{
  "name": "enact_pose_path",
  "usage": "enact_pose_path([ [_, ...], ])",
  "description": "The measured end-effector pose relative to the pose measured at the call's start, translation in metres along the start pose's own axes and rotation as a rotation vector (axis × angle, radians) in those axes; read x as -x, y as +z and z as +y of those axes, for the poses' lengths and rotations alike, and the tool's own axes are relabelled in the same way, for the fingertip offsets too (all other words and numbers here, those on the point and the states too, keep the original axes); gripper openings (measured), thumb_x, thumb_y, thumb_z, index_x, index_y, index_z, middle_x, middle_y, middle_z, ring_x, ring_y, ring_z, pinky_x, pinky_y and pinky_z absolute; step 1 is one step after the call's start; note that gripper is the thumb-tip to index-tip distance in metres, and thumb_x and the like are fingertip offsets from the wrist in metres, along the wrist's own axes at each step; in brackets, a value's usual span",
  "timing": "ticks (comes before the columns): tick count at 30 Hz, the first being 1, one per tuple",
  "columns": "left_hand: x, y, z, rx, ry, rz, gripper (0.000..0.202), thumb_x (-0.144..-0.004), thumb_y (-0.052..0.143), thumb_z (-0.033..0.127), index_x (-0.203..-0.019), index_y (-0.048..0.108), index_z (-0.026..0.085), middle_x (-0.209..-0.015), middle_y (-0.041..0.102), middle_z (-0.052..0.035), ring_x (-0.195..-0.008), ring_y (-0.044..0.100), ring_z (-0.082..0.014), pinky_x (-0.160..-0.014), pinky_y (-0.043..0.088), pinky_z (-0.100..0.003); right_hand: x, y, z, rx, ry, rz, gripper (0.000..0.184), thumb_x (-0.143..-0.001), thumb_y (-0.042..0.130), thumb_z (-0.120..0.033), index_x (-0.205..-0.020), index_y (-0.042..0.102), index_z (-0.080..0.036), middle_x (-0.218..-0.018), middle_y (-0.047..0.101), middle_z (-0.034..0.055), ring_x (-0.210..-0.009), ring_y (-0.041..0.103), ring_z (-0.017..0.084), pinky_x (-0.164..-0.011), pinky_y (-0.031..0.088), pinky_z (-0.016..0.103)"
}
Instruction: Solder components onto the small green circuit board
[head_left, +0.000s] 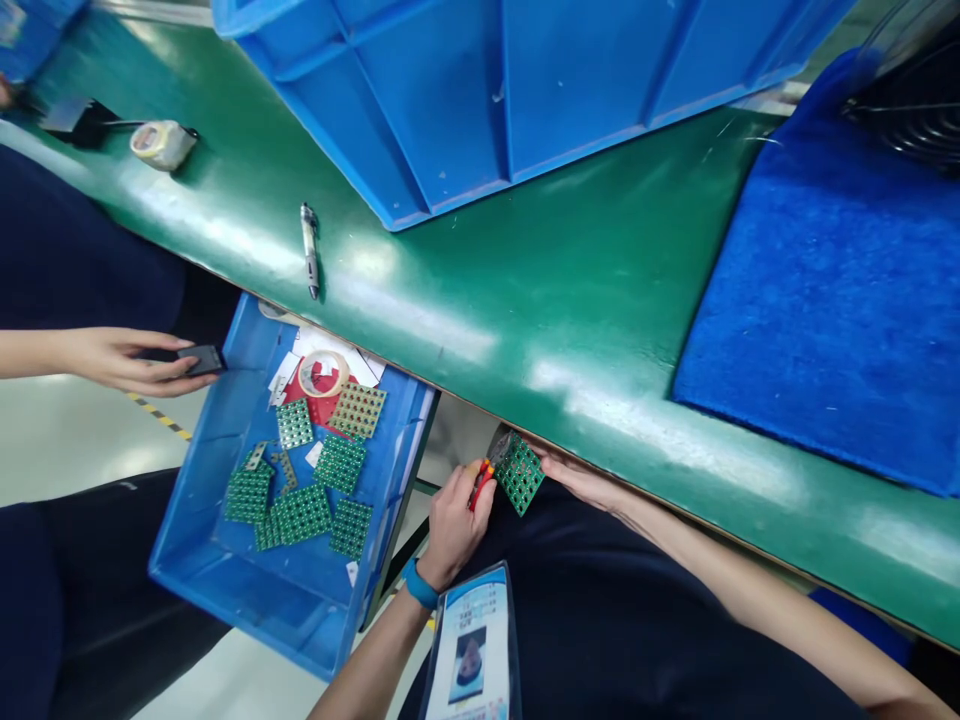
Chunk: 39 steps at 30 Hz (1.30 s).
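My left hand (454, 520), with a blue band at the wrist, is closed around red-and-yellow-handled pliers (484, 482). The dark jaws of the pliers reach the upper left edge of a green circuit board panel (523, 478) with rows of dark holes or parts. My right hand (574, 482) grips that panel by its right edge, the thumb on top and the other fingers partly hidden by the bench edge. Both hands are low, over my lap, just in front of the green bench (480, 330). Whether the jaws bite the panel cannot be made out.
An open drawer-like blue bin (247, 605) on the left holds several board panels (301, 515) and a tape roll (324, 373). A co-worker's hand (142, 360) holds a small black block beside it. On the bench are a pen (310, 250), a large blue crate (465, 110) and a blue cloth (832, 290).
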<state>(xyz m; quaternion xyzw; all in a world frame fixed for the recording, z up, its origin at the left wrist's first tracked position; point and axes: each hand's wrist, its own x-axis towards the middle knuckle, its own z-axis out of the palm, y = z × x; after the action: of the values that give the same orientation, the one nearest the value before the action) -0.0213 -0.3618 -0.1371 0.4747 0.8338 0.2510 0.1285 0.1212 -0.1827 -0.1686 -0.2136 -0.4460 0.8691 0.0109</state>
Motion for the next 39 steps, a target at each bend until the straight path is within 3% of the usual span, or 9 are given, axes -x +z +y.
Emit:
enact_pose_path([
  [6,-0.002,-0.005,0.004,-0.05,0.033,-0.051,0.033,-0.101,0.05,0.034,-0.127,0.06,0.016,-0.118,0.07,-0.0133,-0.103,0.07,-0.0231,-0.091,0.059,-0.034,0.0,-0.001,0.003,0.002,-0.025,-0.019,0.063,-0.087,0.063,-0.068,-0.14,0.06,-0.035,-0.153,0.052,-0.0015,-0.147,0.042,0.024,-0.13,0.018,0.045],
  [11,-0.005,-0.006,0.006,-0.047,0.072,-0.066,0.031,-0.101,0.05,0.033,-0.125,0.061,0.016,-0.108,0.07,-0.0118,-0.095,0.071,-0.0228,-0.084,0.06,-0.034,0.0,-0.002,0.004,-0.024,-0.017,-0.054,0.064,-0.087,0.063,-0.067,-0.14,0.06,-0.032,-0.151,0.054,0.0011,-0.145,0.045,0.025,-0.129,0.023,0.046],
  [19,-0.002,0.0,0.0,-0.045,0.138,-0.026,0.027,-0.102,0.051,0.032,-0.12,0.062,0.016,-0.097,0.072,-0.0098,-0.082,0.072,-0.0194,-0.072,0.06,-0.028,-0.001,-0.007,0.014,0.021,-0.022,-0.023,0.073,-0.086,0.062,-0.07,-0.147,0.052,-0.031,-0.151,0.055,0.003,-0.147,0.042,0.025,-0.13,0.018,0.048],
  [33,-0.004,-0.011,0.009,-0.061,0.127,-0.08,0.04,-0.101,0.052,0.033,-0.137,0.056,0.017,-0.109,0.07,-0.0122,-0.094,0.071,-0.0219,-0.084,0.059,-0.033,-0.002,-0.008,0.017,0.023,-0.031,-0.071,0.066,-0.085,0.06,-0.072,-0.139,0.061,-0.034,-0.152,0.054,0.0002,-0.147,0.042,0.024,-0.13,0.017,0.045],
  [39,-0.003,-0.008,0.009,-0.076,0.17,-0.077,0.035,-0.101,0.052,0.031,-0.132,0.059,0.016,-0.098,0.072,-0.0094,-0.081,0.072,-0.0194,-0.072,0.059,-0.028,-0.001,-0.008,0.017,-0.006,-0.022,-0.047,0.067,-0.085,0.062,-0.071,-0.14,0.06,-0.032,-0.151,0.055,0.0012,-0.145,0.044,0.024,-0.13,0.02,0.045],
])
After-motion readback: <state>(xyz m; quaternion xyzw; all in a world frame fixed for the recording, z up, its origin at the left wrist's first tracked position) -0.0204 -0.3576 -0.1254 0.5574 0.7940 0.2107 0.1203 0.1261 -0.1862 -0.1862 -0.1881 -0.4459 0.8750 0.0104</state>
